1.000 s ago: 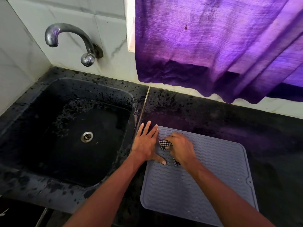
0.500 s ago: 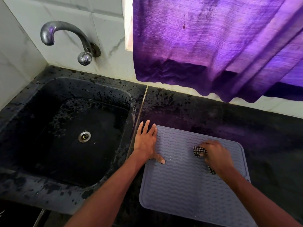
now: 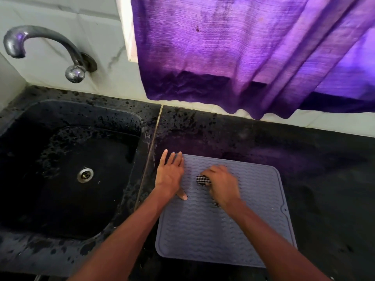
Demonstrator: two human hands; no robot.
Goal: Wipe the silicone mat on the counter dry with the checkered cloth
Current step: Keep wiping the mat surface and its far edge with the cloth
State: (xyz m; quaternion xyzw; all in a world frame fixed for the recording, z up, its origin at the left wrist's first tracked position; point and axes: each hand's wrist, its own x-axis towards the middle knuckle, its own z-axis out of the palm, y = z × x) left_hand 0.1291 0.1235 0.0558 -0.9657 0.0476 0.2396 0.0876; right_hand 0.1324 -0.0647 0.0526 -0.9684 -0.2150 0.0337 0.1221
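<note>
The right hand (image 3: 220, 185), gripping the bunched checkered cloth (image 3: 203, 180), presses the far-left part of the silicone mat (image 3: 253, 209), most of which lies rightward and toward the front edge of the surface (image 3: 324, 169), while the left hand (image 3: 170, 175) rests flat-fingered on its left edge.

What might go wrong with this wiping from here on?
The checkered cloth is bunched small in the right hand, so stretches of the silicone mat nearer the person may get missed. Only the left hand pins the mat, at its far left corner, so the rest might slide under a hard stroke. The counter beyond looks speckled with water; overshooting could soak the cloth.
</note>
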